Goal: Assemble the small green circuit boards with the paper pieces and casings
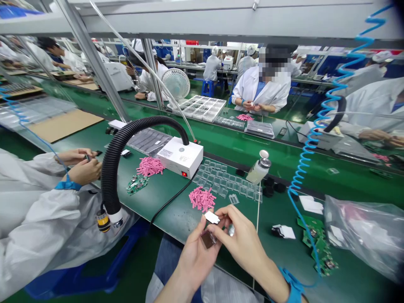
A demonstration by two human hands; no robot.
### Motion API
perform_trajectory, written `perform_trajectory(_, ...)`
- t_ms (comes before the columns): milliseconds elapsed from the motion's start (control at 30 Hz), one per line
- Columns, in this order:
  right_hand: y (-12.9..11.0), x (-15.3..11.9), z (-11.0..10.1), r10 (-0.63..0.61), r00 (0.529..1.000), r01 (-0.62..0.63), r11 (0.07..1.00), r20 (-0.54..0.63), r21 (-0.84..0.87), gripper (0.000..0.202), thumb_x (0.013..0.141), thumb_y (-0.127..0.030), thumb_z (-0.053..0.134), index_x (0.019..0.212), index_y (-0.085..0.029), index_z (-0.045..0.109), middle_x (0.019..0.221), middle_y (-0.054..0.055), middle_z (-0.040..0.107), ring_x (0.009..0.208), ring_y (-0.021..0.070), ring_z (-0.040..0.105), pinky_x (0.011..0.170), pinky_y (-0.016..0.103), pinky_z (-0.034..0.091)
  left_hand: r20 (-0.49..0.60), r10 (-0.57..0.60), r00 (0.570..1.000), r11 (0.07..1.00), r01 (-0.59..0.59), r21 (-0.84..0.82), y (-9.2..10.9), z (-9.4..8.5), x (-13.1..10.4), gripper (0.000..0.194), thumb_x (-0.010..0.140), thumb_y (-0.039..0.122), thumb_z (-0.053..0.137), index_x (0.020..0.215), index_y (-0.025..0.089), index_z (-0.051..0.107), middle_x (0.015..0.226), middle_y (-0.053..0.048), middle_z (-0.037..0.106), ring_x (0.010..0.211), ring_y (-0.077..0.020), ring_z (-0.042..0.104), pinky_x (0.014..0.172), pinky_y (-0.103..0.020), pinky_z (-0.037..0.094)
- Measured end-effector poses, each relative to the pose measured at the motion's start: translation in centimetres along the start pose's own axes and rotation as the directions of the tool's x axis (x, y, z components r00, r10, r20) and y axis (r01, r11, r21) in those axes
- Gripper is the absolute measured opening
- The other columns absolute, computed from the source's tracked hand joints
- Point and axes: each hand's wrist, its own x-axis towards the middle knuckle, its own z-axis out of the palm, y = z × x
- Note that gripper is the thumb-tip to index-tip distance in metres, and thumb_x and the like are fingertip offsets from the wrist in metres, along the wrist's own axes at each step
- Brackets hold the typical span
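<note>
In front of my lap both hands are closed around small parts. My left hand (195, 256) holds a small rectangular panel with a glossy brown face (208, 240), low between its fingers. A small white piece with notched edges (211, 217) sits just above it, between my left thumb and the fingers of my right hand (243, 235). My right thumb reaches over to the brown-faced panel; exactly where it presses is hidden. On my right wrist is a blue strap (292, 286). Just beyond my hands lie a heap of pink strips (202, 198) and a clear plastic frame (234, 199).
Rows of clear frames (225, 179), a bottle (259, 169) and a white box (181, 155) with a black hose (109, 168) stand beyond. To the right are white-and-black pieces (284, 232), green circuit boards (315, 244), a plastic bag (366, 231) and a coiled blue cord (303, 168). Co-workers sit nearby.
</note>
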Motion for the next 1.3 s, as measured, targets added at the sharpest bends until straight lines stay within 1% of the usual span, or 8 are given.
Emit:
perform_trajectory(100,-0.1,0.0,0.0,0.032,0.999,-0.031,0.999,-0.017,0.011,0.008,0.081,-0.023,0.064,0.086,-0.023,0.058,0.077,-0.002,0.059,0.066,0.0146,0.054,0.059,0.024,0.040,0.014,-0.006,1.000,1.000,0.006,-0.016,-0.1,-0.4,0.1,0.019,0.082,0.020,0.062,0.098,0.010,0.066,0.092,-0.012,0.070,0.087,-0.0172,0.066,0.084,-0.031,0.052)
perform_trajectory(200,-0.2,-0.4,0.0,0.040,0.997,-0.040,0.999,-0.072,0.009,0.005,0.082,-0.026,0.061,0.085,-0.023,0.058,0.072,-0.003,0.055,0.061,0.0140,0.050,0.055,0.024,0.038,0.036,0.008,0.999,1.000,-0.007,-0.027,0.1,-0.3,-0.1,0.027,0.083,0.026,0.062,0.108,0.015,0.064,0.091,-0.009,0.071,0.082,-0.0152,0.066,0.081,-0.030,0.053)
perform_trajectory(300,0.0,-1.4,0.5,0.025,0.990,-0.025,1.000,-0.137,0.003,0.006,0.082,-0.028,0.059,0.084,-0.023,0.056,0.071,-0.003,0.052,0.060,0.0142,0.048,0.055,0.024,0.037,0.034,0.035,0.999,0.999,-0.034,-0.021,0.4,0.3,-0.4,0.035,0.085,0.036,0.058,0.114,0.017,0.061,0.107,-0.011,0.070,0.088,-0.0184,0.067,0.082,-0.033,0.054)
perform_trajectory(433,0.1,-3.1,2.0,-0.041,0.987,0.039,0.999,-0.158,-0.015,0.007,0.080,-0.022,0.059,0.083,-0.021,0.053,0.071,-0.002,0.052,0.059,0.0140,0.047,0.055,0.024,0.039,-0.031,0.132,0.991,0.991,-0.133,-0.024,0.5,1.1,-0.2,0.028,0.089,0.030,0.052,0.109,0.013,0.063,0.117,-0.014,0.066,0.108,-0.0250,0.062,0.092,-0.038,0.051)
perform_trajectory(533,0.0,-3.8,3.0,-0.059,0.985,0.056,0.998,-0.163,-0.024,0.007,0.079,-0.018,0.057,0.083,-0.021,0.052,0.070,-0.002,0.051,0.058,0.0138,0.048,0.053,0.023,0.039,-0.039,0.185,0.982,0.983,-0.185,-0.010,0.4,1.3,0.0,0.026,0.091,0.027,0.048,0.104,0.012,0.064,0.116,-0.015,0.067,0.112,-0.0253,0.060,0.096,-0.038,0.049)
perform_trajectory(900,0.2,-3.8,3.8,-0.055,0.986,0.050,0.998,-0.156,-0.039,0.004,0.080,-0.022,0.058,0.083,-0.021,0.055,0.068,-0.003,0.051,0.054,0.0121,0.048,0.050,0.022,0.039,-0.042,0.164,0.986,0.987,-0.163,0.007,0.4,1.5,-0.4,0.027,0.091,0.027,0.046,0.095,0.012,0.068,0.113,-0.013,0.070,0.113,-0.0247,0.059,0.098,-0.038,0.047)
perform_trajectory(1067,0.0,-3.9,3.8,-0.015,0.990,0.009,0.999,-0.144,-0.046,0.004,0.080,-0.023,0.058,0.083,-0.022,0.055,0.068,-0.003,0.053,0.054,0.0125,0.049,0.050,0.022,0.039,-0.005,0.130,0.991,0.991,-0.130,0.000,0.3,1.1,-0.4,0.032,0.091,0.028,0.044,0.081,0.014,0.070,0.107,-0.010,0.072,0.114,-0.0237,0.059,0.101,-0.038,0.044)
perform_trajectory(1300,0.0,-4.0,3.8,0.024,0.994,-0.021,1.000,-0.109,0.023,0.004,0.080,-0.020,0.056,0.083,-0.021,0.054,0.069,-0.003,0.052,0.054,0.0118,0.048,0.049,0.021,0.039,0.112,0.178,0.978,0.976,-0.189,0.103,-0.1,0.4,-0.5,0.032,0.090,0.030,0.045,0.087,0.012,0.072,0.109,-0.013,0.071,0.118,-0.0256,0.055,0.105,-0.039,0.037)
